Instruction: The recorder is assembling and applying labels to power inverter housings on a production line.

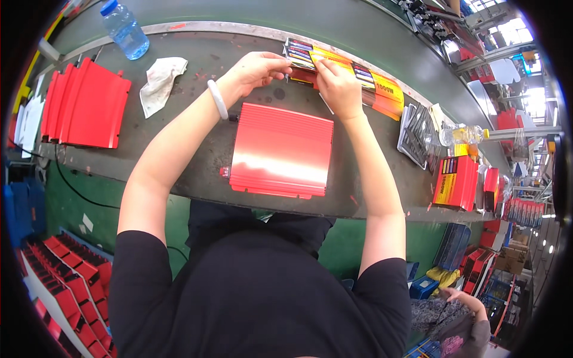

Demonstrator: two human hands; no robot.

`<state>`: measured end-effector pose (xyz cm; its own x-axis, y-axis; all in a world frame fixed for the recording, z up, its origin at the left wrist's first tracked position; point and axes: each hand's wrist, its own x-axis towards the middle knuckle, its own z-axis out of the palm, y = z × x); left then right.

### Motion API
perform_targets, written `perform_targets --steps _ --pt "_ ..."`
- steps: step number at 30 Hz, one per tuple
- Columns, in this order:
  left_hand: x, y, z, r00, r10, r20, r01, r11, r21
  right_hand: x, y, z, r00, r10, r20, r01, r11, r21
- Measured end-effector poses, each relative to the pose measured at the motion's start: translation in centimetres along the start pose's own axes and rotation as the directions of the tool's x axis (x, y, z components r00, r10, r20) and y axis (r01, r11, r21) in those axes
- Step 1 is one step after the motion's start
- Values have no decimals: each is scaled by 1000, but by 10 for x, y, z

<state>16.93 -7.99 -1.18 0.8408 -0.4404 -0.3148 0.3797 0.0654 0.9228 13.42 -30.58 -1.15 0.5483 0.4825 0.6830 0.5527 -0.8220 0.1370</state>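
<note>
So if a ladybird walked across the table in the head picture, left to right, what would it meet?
Row of red pieces → crumpled white cloth → ridged red case → red box with a yellow label.

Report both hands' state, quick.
Left hand: partly curled at the left end of the yellow-and-black labels; grip can't be told.
Right hand: fingers at the same labels; grip can't be told.

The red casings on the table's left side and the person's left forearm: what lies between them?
In the head view, a crumpled white cloth lies between the red casings and the left forearm.
</note>
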Motion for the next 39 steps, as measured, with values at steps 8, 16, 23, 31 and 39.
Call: perform_targets --steps 8,16,23,31,39 --pt "-4 1 -14 999 33 -30 -29 993 112 11 -11 0 995 79 65 -86 990 110" --pt "6 -24 0 984 175 13 -175 970 167 82 -46 -30 900 256 352 -419 730 540" --pt "-11 -19 -10 881 472 38 -467 879 -96 153 -109 -14 959 -2 283 -174 786 594" --pt "3 -18 -18 986 151 75 -161 977 140 78 -15 -11 777 492 393 -609 746 268" --pt "-7 -17 -13 972 220 77 -229 964 137 57 -39 -19 761 417 498 -617 703 354"
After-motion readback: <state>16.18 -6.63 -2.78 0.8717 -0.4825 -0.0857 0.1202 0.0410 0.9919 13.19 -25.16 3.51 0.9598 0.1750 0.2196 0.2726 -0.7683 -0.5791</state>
